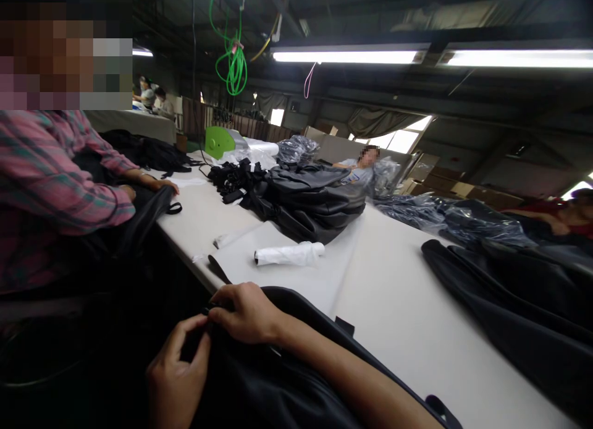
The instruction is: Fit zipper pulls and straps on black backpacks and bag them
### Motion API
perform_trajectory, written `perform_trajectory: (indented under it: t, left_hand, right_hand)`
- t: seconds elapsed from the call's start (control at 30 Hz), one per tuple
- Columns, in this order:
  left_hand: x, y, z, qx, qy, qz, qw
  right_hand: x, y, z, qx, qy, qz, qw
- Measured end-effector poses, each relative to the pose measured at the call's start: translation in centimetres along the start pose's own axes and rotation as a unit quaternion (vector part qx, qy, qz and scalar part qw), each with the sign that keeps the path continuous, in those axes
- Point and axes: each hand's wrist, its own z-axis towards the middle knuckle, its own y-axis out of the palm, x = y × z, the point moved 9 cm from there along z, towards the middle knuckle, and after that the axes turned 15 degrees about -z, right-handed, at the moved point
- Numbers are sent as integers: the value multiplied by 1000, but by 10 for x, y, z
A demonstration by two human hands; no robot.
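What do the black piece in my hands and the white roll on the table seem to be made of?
The black piece looks like smooth synthetic fabric or faux leather: it folds softly and has a dull sheen. Both the left hand and the right hand pinch its edge. The white roll seems to be thin plastic film or paper, wrinkled and slightly glossy; which one is unclear.

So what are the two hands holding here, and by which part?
Both hands, left hand and right hand, pinch the near edge of a black bag lying at the table edge; exact part too dark to tell.
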Motion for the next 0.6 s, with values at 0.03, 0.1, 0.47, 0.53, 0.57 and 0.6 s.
perform_trajectory:
  t: [0.03, 0.1, 0.47, 0.53, 0.57, 0.6]
  left_hand:
    - [0, 0, 0, -1, 1, -4, 1000]
    - [-3, 0, -2, -6, -7, -17, 1000]
    - [-18, 1, -8, -12, -75, -66, 995]
    - [-19, 1, -6, -8, -82, -74, 994]
    - [-19, 1, -6, -5, -87, -80, 993]
    - [-20, 1, -5, -4, -93, -84, 992]
  right_hand:
    - [0, -1, 1, 4, 3, -19, 1000]
    - [1, -2, 2, 5, 13, -37, 999]
    - [13, 2, 4, -34, 33, 41, 998]
    - [15, 3, 3, -38, 43, 69, 996]
    - [15, 3, 3, -36, 46, 83, 995]
    - [16, 3, 3, -30, 47, 97, 994]
